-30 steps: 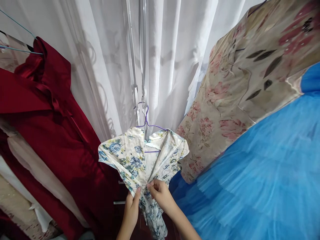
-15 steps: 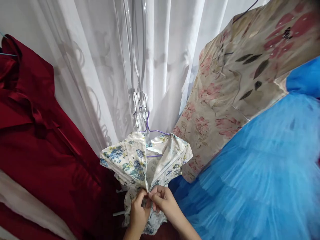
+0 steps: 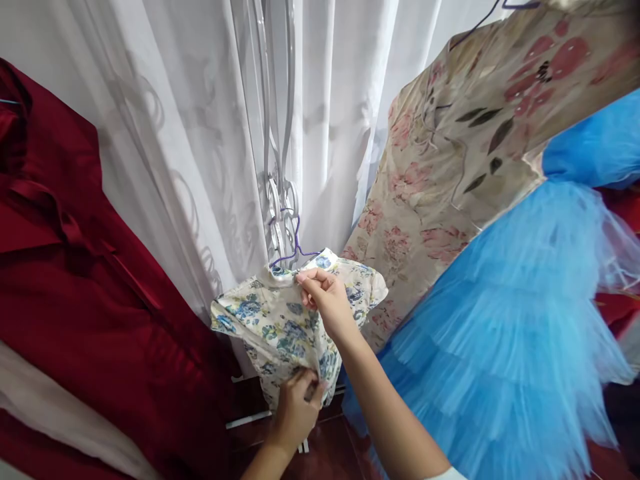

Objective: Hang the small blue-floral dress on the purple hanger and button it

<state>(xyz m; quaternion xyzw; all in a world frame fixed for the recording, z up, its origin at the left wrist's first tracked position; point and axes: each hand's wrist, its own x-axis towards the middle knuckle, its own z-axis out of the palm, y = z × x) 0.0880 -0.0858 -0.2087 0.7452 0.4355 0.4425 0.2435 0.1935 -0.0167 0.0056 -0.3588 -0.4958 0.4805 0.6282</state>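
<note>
A small white dress with blue, green and yellow flowers (image 3: 290,327) hangs on a purple hanger (image 3: 298,243). My right hand (image 3: 325,297) is at the collar, with thumb and finger pinched on what looks like the zipper pull at the top of the opening; the pull itself is hidden by my fingertips. Lower down, my left hand (image 3: 297,407) is closed on the dress fabric near the waist. Between the two hands the opening's edges lie together, and fabric folds run toward my left hand.
A dark red garment (image 3: 100,280) hangs at left. On the right are a beige dress with pink flowers (image 3: 405,193) and a tiered blue tulle dress (image 3: 505,313). Behind the small dress stand a white metal rack (image 3: 287,100) and white curtains (image 3: 195,133).
My right hand has moved up from mid-dress to the collar, and the V-shaped opening has closed. My left hand stays low, now gripping the fabric slightly farther right.
</note>
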